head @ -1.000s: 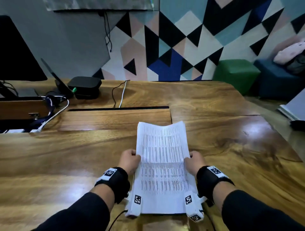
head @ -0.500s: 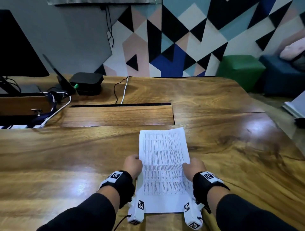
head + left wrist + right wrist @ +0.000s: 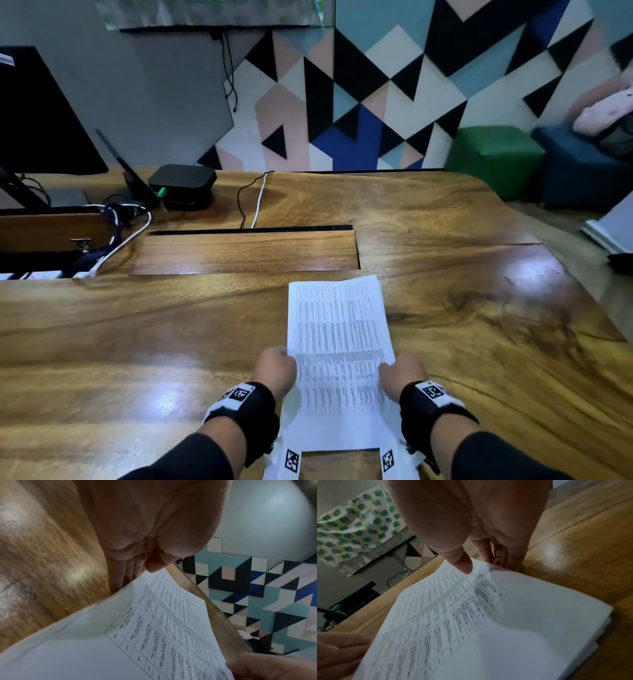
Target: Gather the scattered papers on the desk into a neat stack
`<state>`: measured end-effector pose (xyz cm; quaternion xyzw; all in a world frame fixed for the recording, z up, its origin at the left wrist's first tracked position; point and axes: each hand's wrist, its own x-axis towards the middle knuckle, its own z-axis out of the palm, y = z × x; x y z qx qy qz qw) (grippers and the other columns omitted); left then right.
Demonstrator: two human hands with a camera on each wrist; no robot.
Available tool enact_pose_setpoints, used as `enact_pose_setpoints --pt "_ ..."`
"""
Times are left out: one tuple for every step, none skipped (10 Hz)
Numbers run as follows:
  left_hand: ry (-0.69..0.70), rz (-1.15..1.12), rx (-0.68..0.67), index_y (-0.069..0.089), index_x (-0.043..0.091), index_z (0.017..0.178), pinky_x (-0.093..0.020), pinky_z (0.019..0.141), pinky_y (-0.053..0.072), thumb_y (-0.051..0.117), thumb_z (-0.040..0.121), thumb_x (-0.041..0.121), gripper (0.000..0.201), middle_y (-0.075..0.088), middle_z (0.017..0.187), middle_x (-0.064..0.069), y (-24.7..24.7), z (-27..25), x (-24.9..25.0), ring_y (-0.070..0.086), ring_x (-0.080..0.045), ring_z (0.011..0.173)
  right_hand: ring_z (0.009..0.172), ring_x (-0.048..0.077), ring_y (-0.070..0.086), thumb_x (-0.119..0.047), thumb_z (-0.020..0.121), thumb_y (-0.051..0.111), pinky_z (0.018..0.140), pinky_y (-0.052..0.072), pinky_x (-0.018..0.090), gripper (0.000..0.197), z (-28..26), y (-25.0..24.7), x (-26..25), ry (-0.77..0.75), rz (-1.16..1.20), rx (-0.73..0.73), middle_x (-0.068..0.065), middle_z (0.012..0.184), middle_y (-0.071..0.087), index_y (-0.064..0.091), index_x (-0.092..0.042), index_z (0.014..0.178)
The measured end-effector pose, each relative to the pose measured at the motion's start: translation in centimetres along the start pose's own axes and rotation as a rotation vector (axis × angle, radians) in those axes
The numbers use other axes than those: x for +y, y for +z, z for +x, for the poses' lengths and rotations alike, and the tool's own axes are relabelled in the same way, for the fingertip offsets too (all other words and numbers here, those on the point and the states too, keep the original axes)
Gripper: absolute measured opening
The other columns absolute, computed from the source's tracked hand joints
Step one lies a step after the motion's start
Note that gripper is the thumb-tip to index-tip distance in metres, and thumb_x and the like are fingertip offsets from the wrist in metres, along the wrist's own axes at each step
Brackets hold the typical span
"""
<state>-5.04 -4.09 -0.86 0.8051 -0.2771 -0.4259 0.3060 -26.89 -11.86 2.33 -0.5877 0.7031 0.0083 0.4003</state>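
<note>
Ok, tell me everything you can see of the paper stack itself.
The paper stack is several white sheets, the top one printed with a dense table of small text, unreadable here. It is held long side away from the person over the wooden desk. The left hand and right hand pinch its side edges, thumbs on top. Near-corner edges look slightly staggered.

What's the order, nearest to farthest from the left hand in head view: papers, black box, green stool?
1. Papers: gripped by the left hand at their left edge.
2. Black box: far left on the desk, by the cables.
3. Green stool: off the desk, far right by the wall.
</note>
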Motion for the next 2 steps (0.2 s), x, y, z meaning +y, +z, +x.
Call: enact_pose_setpoints --pt "-0.004 -0.038 0.009 0.074 0.005 0.082 -0.032 0.074 0.058 0.041 0.083 0.0 0.033 0.077 0.083 -0.004 0.07 -0.11 0.18 0.071 -0.024 0.077 0.078 0.027 0.058 -0.022 0.095 0.052 0.069 0.044 0.025 0.014 0.04 -0.17 0.07 -0.012 0.013 -0.005 0.007 0.092 0.061 0.056 -0.009 0.091" --pt "0.025 -0.023 0.046 0.045 0.012 0.07 -0.031 0.064 0.034 0.047 0.094 0.014 0.024 0.05 0.071 -0.001 0.04 -0.74 0.53 0.044 -0.02 0.066 0.092 0.029 0.064 -0.038 0.092 0.054 0.081 0.053 0.032 0.032 0.55 0.3 0.77 -0.025 0.035 0.033 0.007 0.108 0.068 0.064 -0.01 0.104"
